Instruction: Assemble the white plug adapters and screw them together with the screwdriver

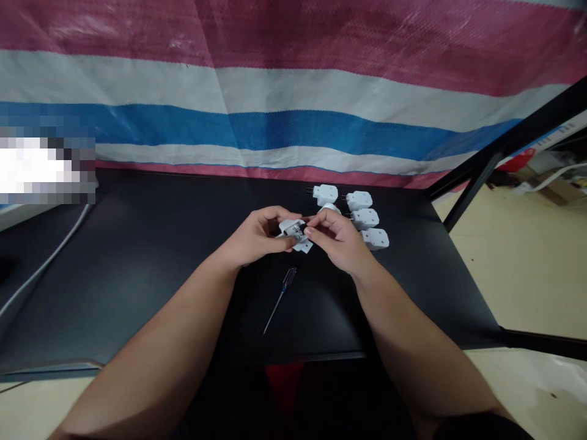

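My left hand [263, 238] is closed around a white plug adapter [293, 230] whose inner parts show, with another white piece just below it. From the right, my right hand [337, 238] pinches a small black part [303, 228] at the adapter's edge; the fingertips hide most of that part. Below my hands a screwdriver [288, 280] with a dark handle lies on the black table, its tip toward me. Several white plug adapters, such as one at the back [326, 194] and one at the right [376, 238], lie behind and beside my right hand.
The black table [151, 263] has a striped plastic sheet [284, 134] hanging behind it. A grey cable [50, 260] runs along the left side. Black metal frame bars [499, 150] stand at the right edge, with pale floor beyond.
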A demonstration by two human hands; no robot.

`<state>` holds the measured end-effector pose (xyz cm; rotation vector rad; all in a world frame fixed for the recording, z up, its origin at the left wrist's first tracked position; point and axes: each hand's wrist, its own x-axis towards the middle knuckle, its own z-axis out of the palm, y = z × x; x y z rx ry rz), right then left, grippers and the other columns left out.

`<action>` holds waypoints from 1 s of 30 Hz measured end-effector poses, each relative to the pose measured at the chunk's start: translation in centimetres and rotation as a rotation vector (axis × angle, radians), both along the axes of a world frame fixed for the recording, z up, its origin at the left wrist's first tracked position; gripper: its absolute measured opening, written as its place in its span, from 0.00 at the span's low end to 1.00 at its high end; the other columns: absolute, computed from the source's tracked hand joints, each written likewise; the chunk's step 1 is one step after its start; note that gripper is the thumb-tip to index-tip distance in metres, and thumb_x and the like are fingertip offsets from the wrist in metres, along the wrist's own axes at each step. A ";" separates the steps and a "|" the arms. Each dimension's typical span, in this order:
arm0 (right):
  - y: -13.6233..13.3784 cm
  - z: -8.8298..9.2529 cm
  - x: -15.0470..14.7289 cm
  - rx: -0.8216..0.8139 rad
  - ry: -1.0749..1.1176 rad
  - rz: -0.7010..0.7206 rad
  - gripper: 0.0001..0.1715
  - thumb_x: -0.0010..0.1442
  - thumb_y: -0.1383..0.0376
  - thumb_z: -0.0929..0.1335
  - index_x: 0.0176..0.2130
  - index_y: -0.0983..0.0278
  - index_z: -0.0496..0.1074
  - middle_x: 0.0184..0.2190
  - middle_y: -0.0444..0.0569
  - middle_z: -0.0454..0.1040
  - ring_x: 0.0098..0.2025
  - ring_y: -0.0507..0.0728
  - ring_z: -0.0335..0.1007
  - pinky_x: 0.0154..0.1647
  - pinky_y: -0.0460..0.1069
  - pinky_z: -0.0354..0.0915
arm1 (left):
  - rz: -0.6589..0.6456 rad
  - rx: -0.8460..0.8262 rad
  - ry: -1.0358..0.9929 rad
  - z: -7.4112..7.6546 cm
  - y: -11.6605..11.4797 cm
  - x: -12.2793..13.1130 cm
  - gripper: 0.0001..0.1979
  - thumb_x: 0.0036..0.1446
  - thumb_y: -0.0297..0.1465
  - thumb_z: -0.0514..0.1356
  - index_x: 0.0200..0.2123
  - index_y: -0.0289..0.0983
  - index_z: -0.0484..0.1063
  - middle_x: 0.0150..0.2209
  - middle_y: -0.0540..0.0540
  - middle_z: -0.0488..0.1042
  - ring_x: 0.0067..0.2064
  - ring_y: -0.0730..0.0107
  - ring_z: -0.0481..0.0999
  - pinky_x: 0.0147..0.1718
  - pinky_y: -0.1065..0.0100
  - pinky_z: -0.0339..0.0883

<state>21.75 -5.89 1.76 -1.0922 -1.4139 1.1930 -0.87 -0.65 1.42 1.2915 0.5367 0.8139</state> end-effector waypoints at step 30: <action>-1.4 0.5 0.1 0.303 -0.737 0.051 0.13 0.67 0.73 0.71 0.43 0.57 0.82 0.54 0.52 0.82 0.50 0.64 0.81 0.55 0.63 0.77 | 0.367 0.477 0.503 0.4 1.2 -1.6 0.24 0.49 0.31 0.76 0.52 0.39 0.84 0.50 0.41 0.81 0.48 0.55 0.83 0.51 0.56 0.77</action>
